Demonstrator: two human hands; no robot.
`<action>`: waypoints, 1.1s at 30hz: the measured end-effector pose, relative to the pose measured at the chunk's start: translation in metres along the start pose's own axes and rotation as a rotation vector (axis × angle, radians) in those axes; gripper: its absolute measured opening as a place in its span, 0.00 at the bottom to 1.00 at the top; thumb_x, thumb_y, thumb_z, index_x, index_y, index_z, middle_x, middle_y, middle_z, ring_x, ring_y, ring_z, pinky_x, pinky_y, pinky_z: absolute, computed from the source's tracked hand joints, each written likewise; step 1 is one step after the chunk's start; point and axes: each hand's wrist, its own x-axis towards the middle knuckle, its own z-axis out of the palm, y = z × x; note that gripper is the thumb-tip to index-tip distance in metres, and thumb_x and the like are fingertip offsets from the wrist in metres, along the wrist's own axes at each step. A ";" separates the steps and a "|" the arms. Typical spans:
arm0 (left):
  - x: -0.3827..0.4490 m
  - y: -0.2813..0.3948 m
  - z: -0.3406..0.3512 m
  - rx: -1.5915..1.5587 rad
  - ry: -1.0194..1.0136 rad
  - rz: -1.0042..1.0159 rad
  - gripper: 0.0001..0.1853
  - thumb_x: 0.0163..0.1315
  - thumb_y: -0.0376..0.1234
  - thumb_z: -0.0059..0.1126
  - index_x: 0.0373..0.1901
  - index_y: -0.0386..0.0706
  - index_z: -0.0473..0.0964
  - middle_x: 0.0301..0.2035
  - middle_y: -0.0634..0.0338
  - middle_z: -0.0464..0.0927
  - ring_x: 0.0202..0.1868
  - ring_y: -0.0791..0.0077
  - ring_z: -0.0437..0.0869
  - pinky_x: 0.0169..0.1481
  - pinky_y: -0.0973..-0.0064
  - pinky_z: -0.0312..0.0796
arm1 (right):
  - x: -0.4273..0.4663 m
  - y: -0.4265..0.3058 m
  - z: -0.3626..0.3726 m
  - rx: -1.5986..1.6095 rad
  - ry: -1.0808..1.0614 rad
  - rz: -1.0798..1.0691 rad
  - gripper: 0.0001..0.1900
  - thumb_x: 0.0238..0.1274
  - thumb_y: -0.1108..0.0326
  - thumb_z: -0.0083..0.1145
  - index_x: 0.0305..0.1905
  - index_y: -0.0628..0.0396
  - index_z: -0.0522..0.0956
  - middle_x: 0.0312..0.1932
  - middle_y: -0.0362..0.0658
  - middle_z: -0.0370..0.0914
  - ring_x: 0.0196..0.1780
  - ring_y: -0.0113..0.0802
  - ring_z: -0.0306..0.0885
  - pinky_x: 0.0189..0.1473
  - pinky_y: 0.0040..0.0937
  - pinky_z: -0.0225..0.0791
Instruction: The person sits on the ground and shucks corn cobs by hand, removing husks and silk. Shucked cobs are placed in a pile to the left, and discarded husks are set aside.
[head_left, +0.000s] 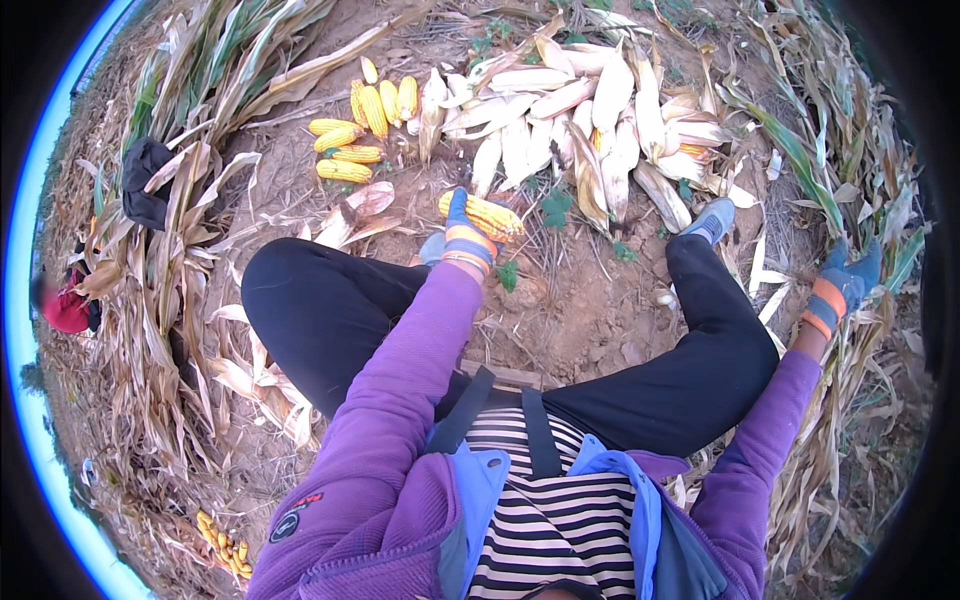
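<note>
My left hand (469, 232), in a blue and orange work glove, grips a husked yellow corn cob (491, 215) over the soil between my legs. Far out to the right, my right hand (844, 281), gloved alike, has its fingers spread beside dry corn stalks and leaves (840, 150); I see nothing in it. Ahead of me lies a heap of corn ears in pale husks (525, 142), with yellow kernels showing on a few. To its left are several bare yellow cobs (373, 111) on the ground.
Cut corn stalks (180, 300) line my left side, with a dark cloth (146, 182) on them. A loose husk (360, 214) lies beyond my left knee. More cobs (223, 544) lie at lower left. A person in red (69, 304) is at the far left edge.
</note>
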 end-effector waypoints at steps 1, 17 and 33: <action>-0.002 0.007 0.010 0.023 -0.004 0.003 0.25 0.55 0.54 0.55 0.47 0.47 0.70 0.43 0.52 0.77 0.45 0.54 0.77 0.53 0.51 0.67 | 0.002 -0.012 -0.002 0.031 -0.052 -0.021 0.26 0.52 0.64 0.63 0.56 0.58 0.69 0.52 0.53 0.70 0.57 0.47 0.68 0.57 0.38 0.62; 0.066 0.220 0.059 -0.197 -0.008 0.671 0.18 0.63 0.44 0.45 0.47 0.43 0.73 0.44 0.54 0.77 0.45 0.59 0.78 0.51 0.60 0.72 | -0.007 -0.086 0.009 0.526 -0.623 0.029 0.23 0.56 0.73 0.57 0.57 0.60 0.68 0.54 0.47 0.69 0.53 0.37 0.69 0.57 0.30 0.62; 0.150 0.078 -0.043 1.343 0.087 0.422 0.13 0.54 0.34 0.61 0.42 0.43 0.76 0.29 0.60 0.79 0.29 0.71 0.78 0.31 0.71 0.71 | -0.031 -0.200 -0.005 0.704 -1.189 -0.378 0.15 0.51 0.73 0.55 0.46 0.59 0.73 0.43 0.51 0.74 0.43 0.49 0.74 0.46 0.38 0.67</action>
